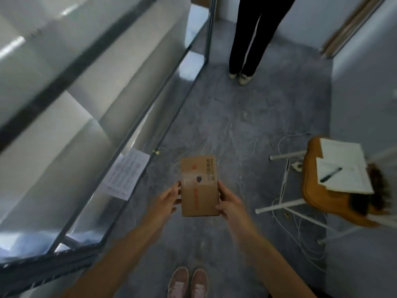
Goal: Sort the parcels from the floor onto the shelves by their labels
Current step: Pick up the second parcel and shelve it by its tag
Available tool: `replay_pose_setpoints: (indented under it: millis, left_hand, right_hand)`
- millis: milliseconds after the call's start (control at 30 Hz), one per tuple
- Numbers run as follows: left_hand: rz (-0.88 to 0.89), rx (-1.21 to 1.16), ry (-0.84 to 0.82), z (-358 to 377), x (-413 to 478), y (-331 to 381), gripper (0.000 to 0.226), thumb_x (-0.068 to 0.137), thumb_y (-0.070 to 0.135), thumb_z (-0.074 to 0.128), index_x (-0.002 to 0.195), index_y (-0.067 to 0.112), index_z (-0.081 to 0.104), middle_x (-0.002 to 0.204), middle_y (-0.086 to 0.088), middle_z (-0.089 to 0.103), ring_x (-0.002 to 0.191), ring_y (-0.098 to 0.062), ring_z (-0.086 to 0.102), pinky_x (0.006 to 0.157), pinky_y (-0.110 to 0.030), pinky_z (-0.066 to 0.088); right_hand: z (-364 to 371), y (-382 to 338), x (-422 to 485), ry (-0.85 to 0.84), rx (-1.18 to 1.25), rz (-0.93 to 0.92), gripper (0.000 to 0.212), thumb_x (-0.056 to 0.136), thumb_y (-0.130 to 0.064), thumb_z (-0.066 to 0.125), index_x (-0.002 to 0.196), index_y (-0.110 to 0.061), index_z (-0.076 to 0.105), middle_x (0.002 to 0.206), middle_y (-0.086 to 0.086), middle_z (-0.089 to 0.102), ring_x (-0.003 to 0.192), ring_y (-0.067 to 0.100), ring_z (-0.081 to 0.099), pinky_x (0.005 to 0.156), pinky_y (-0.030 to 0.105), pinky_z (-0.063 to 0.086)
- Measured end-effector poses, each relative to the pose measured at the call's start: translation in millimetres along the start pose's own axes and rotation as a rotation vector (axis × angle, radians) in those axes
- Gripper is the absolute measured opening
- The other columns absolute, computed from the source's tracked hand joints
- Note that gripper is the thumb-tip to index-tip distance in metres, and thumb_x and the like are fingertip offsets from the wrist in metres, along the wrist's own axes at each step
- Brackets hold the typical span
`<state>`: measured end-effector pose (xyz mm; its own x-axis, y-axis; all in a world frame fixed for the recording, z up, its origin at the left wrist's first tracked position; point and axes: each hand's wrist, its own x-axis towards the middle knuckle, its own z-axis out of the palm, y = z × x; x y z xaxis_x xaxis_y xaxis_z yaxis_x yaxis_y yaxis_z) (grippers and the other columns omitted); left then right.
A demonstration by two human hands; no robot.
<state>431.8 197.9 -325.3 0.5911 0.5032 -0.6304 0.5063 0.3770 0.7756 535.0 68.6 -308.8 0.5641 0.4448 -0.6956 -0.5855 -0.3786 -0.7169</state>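
Above grey floor, left hand (pixel 166 197) & right hand (pixel 227 201) grip cardboard parcel (pixel 199 186); label prob. blurred.

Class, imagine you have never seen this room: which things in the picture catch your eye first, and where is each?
First comes the small brown cardboard parcel, held low in the middle between the left hand and right hand. Next, the orange-seated stool on the right carries white papers and a black pen.
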Motion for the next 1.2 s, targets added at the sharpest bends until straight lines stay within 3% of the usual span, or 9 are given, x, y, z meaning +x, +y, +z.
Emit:
replay_pose_setpoints:
  millis: [133, 233, 367, 567, 700, 800, 933, 1000, 1200]
  left_hand:
    - [0.290, 0.088, 0.073, -30.7, -38.1, 85.5, 0.090, 0.063, 0.081, 0.049, 0.120, 0.012, 0.059, 0.105, -0.003, 0.067, 0.089, -0.007, 0.065, 0.087, -0.026, 0.053]
    - [0.356, 0.029, 0.123, -52.0, -61.6, 140.4, 0.037, 0.092, 0.040, 0.050, 0.122, 0.019, 0.061, 0.121, -0.005, 0.063, 0.118, -0.022, 0.058, 0.105, -0.040, 0.043]
    - [0.517, -0.045, 0.272, -70.0, -109.8, 209.8, 0.033, 0.096, 0.012, 0.047, 0.127, 0.012, 0.056, 0.122, -0.003, 0.061, 0.114, -0.016, 0.057, 0.103, -0.031, 0.043]
    - [0.752, -0.074, 0.380, -86.2, -194.9, 289.3, 0.031, 0.094, 0.017, 0.052, 0.123, 0.025, 0.061, 0.122, 0.005, 0.063, 0.112, -0.012, 0.059, 0.100, -0.029, 0.046]
    - [0.815, -0.148, 0.450, -91.7, -248.1, 329.4, 0.032, 0.096, 0.015, 0.048, 0.125, 0.019, 0.059, 0.112, 0.008, 0.061, 0.093, 0.001, 0.058, 0.080, -0.012, 0.051]
    - [0.855, -0.133, 0.496, -94.6, -277.1, 345.3, 0.031, 0.096, 0.015, 0.047, 0.124, 0.022, 0.059, 0.113, 0.005, 0.060, 0.092, 0.000, 0.057, 0.083, -0.021, 0.047]
    - [0.874, -0.202, 0.540, -102.8, -300.5, 339.0, 0.027, 0.095, 0.020, 0.051, 0.120, 0.023, 0.061, 0.116, -0.008, 0.063, 0.108, -0.019, 0.059, 0.098, -0.039, 0.048]
    - [0.853, -0.253, 0.560, -106.8, -310.3, 331.3, 0.027, 0.093, 0.023, 0.054, 0.120, 0.023, 0.059, 0.117, -0.008, 0.062, 0.114, -0.022, 0.057, 0.103, -0.045, 0.045]
    - [0.773, -0.277, 0.611, -113.0, -339.3, 302.2, 0.049, 0.092, 0.035, 0.053, 0.137, 0.023, 0.038, 0.131, -0.006, 0.053, 0.121, -0.019, 0.050, 0.095, -0.035, 0.042]
  right_hand:
    - [32.1, -70.3, -50.4, -0.053, 0.070, -0.139, 0.076, 0.079, 0.022, 0.034, 0.144, -0.017, 0.039, 0.134, 0.005, 0.058, 0.122, 0.021, 0.055, 0.091, 0.031, 0.048]
    - [56.1, -124.3, -77.7, -0.094, 0.112, -0.249, 0.077, 0.078, 0.025, 0.030, 0.143, -0.014, 0.040, 0.137, 0.008, 0.055, 0.125, 0.023, 0.052, 0.099, 0.039, 0.045]
    - [77.9, -186.0, -116.0, -0.194, 0.122, -0.417, 0.079, 0.075, 0.024, 0.029, 0.142, -0.015, 0.042, 0.136, 0.005, 0.056, 0.124, 0.020, 0.053, 0.087, 0.033, 0.050]
    - [92.3, -268.9, -194.2, -0.334, 0.039, -0.593, 0.076, 0.076, 0.019, 0.031, 0.139, -0.020, 0.047, 0.130, 0.003, 0.061, 0.121, 0.020, 0.055, 0.084, 0.028, 0.048]
    - [100.8, -318.5, -245.0, -0.409, -0.077, -0.650, 0.070, 0.081, 0.011, 0.033, 0.135, -0.030, 0.050, 0.132, -0.004, 0.059, 0.118, 0.016, 0.052, 0.082, 0.027, 0.043]
    - [108.8, -337.1, -270.8, -0.423, -0.090, -0.652, 0.064, 0.084, 0.005, 0.036, 0.136, -0.029, 0.049, 0.132, -0.003, 0.058, 0.123, 0.019, 0.049, 0.080, 0.028, 0.043]
    - [118.4, -332.8, -297.1, -0.466, -0.097, -0.688, 0.059, 0.087, 0.003, 0.035, 0.135, -0.027, 0.049, 0.114, -0.004, 0.061, 0.097, 0.011, 0.053, 0.083, 0.029, 0.044]
    - [121.6, -328.0, -305.0, -0.481, -0.105, -0.693, 0.057, 0.088, 0.001, 0.036, 0.136, -0.028, 0.048, 0.116, -0.002, 0.061, 0.100, 0.012, 0.052, 0.088, 0.033, 0.045]
    - [133.3, -308.4, -319.9, -0.566, -0.136, -0.650, 0.053, 0.091, -0.003, 0.036, 0.135, -0.029, 0.048, 0.129, 0.004, 0.058, 0.124, 0.021, 0.050, 0.103, 0.042, 0.043]
